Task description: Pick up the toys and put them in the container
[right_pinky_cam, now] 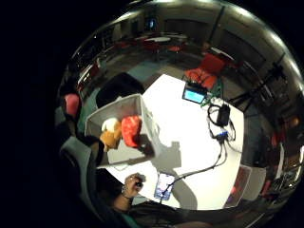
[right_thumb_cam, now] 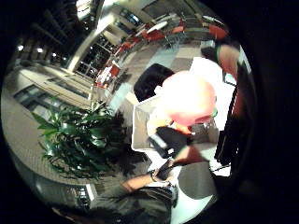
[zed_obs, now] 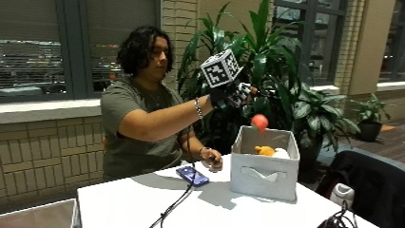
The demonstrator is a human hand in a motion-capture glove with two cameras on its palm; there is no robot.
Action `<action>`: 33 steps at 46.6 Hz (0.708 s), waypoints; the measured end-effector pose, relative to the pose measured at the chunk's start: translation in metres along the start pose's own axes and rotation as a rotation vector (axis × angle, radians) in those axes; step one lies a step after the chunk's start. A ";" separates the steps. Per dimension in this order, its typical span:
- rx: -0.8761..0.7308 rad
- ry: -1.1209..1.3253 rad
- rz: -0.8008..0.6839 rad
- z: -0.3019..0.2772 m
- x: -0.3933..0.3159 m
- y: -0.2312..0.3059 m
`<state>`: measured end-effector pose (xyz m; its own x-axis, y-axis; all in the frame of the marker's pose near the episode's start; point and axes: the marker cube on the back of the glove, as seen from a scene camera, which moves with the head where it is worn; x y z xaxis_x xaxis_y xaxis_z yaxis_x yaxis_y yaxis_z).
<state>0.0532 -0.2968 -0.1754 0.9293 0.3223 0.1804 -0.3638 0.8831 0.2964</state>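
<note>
- Outside view: the black-gloved right hand [zed_obs: 231, 96] is raised at centre frame, above and slightly to the left of the grey fabric storage container [zed_obs: 265, 164] that stands on the white table [zed_obs: 126, 204].
- A small round pink-red toy [zed_obs: 259, 122] sits in mid-air below and to the right of the hand, directly over the container's open top; it touches neither hand nor container.
- Hand state: the fingers appear spread and hold nothing, though their exact pose is hard to read here; judged as released.
- Key relation: the toy lies downward from the palm, on a line toward the container opening. In the thumb-side palm view it fills the centre of the frame, close to the palm.
- Contents: an orange plush toy [right_pinky_cam: 111, 138], a white toy [right_pinky_cam: 110, 124] and a red toy [right_pinky_cam: 131, 130] already lie inside the container.
- The bare left hand [zed_obs: 210, 160] rests on the table at lower centre, beside a blue-cased phone [zed_obs: 192, 175].
</note>
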 end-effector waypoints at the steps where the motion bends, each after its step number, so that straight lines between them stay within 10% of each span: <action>1: 0.004 -0.007 -0.006 -0.001 0.003 0.002; 33: -0.293 0.103 -0.136 0.011 0.132 0.257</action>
<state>0.0821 -0.0310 -0.0654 0.9751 0.2142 0.0579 -0.2160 0.9761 0.0260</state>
